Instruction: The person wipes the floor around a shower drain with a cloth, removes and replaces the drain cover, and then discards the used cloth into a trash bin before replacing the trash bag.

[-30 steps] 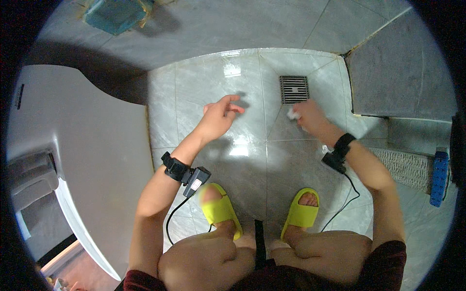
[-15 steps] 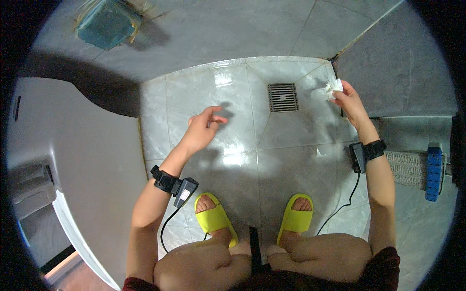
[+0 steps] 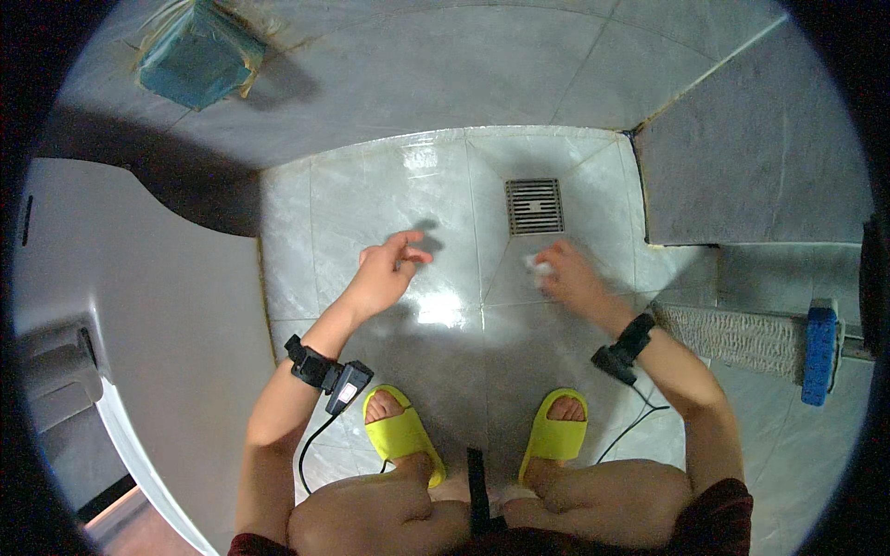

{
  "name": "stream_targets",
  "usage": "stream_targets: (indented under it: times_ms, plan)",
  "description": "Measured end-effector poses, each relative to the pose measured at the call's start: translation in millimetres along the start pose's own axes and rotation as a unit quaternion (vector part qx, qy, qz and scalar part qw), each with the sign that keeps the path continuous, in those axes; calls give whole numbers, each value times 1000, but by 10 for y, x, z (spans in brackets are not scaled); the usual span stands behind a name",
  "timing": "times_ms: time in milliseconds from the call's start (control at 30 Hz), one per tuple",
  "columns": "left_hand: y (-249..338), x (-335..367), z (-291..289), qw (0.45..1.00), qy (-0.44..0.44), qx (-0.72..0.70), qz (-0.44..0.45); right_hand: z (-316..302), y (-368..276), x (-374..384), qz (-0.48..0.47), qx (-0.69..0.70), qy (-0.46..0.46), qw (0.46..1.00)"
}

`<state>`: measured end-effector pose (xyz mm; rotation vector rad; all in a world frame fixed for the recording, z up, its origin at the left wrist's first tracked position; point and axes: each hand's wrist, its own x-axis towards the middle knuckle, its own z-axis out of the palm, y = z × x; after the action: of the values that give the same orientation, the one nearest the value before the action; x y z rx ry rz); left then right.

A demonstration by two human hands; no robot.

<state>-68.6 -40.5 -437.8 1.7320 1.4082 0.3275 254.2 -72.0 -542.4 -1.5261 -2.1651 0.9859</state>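
I am crouching over a glossy grey tiled floor. In my right hand is a small crumpled white tissue, pinched between the fingers; motion blurs both a little. That hand is just below the square metal floor drain, close to the tiles. Out to the left, my left hand hovers over the floor with fingers bent and apart, holding nothing. Its shadow falls on the tiles beside the fingertips.
Yellow slippers are on my feet. A white curved fixture stands at left. On the right lie a blue brush head and a ribbed pale mat-like thing. Up the far wall sits a teal wrapped block. Cables hang from both wrist straps.
My right hand has swung from the right wall corner inward to the left and nearer me, carrying the tissue. My left hand keeps its pose. The view has tilted slightly.
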Motion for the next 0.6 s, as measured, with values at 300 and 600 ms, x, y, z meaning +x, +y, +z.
stream_targets:
  times_ms: [300, 600]
  plan:
    - [-228, -8, -418, 984, -122, -22, -125, 194, -497, 220, 172, 369, 55, 912]
    - [-559, -748, -767, 963, -111, -102, -225, -389, -1120, 391, 183, 331, 43, 925]
